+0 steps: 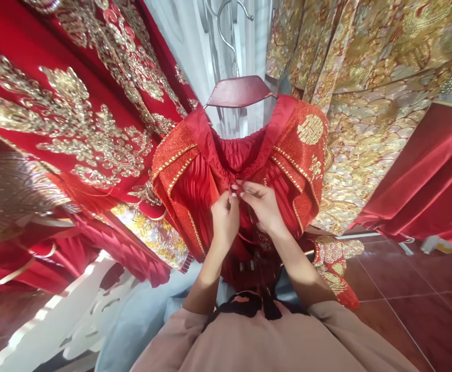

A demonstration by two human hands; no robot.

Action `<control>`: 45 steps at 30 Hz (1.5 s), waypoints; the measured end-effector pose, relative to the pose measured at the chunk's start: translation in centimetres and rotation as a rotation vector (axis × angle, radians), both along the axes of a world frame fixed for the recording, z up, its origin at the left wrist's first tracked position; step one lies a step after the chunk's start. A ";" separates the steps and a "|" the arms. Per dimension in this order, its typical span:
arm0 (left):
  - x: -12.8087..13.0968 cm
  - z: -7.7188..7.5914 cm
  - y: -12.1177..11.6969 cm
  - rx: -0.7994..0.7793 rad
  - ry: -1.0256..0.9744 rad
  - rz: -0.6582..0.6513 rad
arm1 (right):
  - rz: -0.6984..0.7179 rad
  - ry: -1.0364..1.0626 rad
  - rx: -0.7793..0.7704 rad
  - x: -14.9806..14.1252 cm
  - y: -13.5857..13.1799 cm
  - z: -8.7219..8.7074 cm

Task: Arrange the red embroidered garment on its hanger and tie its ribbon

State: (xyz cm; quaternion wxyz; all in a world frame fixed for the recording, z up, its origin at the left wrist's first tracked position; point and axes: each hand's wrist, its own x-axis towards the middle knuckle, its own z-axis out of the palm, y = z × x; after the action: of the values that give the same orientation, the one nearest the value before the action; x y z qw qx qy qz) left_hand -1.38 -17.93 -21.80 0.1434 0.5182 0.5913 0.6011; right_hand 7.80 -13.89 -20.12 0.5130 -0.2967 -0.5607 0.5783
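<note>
A red garment (296, 155) with gold trim and a round gold emblem hangs from a dark red hanger (238, 92) in front of me. My left hand (224, 218) and my right hand (262, 205) meet at the middle of its front opening, just below the gathered red collar. Both hands have their fingers pinched together on the garment's front edges, fingertips touching near a small fastening that is too small to make out. My forearms rise from my beige sleeves at the bottom of the view.
Red robes with heavy gold embroidery (74, 119) hang on the left. Gold-patterned garments (373, 103) hang on the right beside plain red satin (427, 181). A white carved piece (74, 320) stands at lower left. Dark red floor tiles (416, 305) lie at lower right.
</note>
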 end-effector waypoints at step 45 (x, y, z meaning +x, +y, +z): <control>-8.6 9.0 3.6 0.355 0.554 0.314 | 0.009 -0.518 0.396 2.7 3.5 6.3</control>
State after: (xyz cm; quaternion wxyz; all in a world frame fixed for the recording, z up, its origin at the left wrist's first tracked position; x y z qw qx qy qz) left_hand -9.96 -14.29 -12.80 -0.2085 0.5812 0.5664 0.5459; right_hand 10.46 -10.39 -13.83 0.3984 -0.3258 -0.7755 0.3657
